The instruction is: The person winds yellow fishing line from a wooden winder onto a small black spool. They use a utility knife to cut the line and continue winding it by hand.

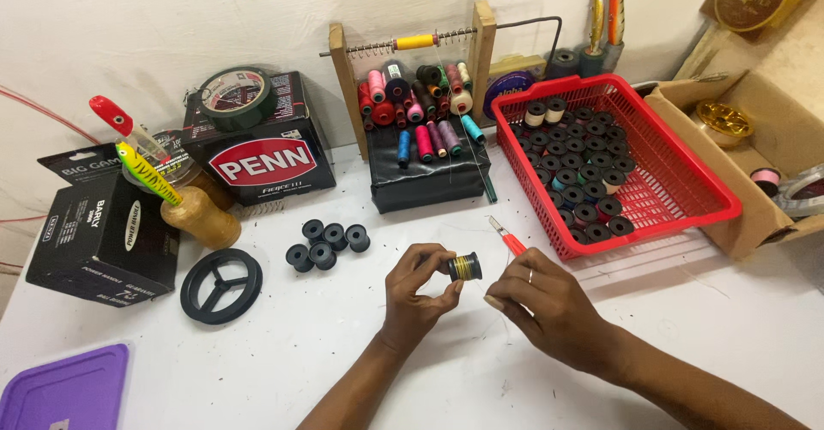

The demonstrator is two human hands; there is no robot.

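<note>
Bobbin (pixel 464 267), small and black with yellowish thread wound on it, sits pinched between the thumb and fingertips of my left hand (pixel 418 291), held above the white table (pixel 343 353) near the middle of the scene. My right hand (pixel 539 303) is just right of it, thumb and forefinger closed together beside the bobbin, seemingly on a fine thread, though I cannot make out the strand clearly; a ring shows on one finger. Just beyond my right hand lies a red-handled tool (pixel 508 238) on the table. To the left, a cluster of empty black bobbins (pixel 327 243) rests near a black spoked ring (pixel 221 286). Farther right, a red basket (pixel 687 191) holds many more wound bobbins. At the far edge against the wall stands a wooden thread rack (pixel 415 82) with coloured spools. Black boxes (pixel 103 233) sit far left, and a purple lid (pixel 64 391) lies at the near left corner.
</note>
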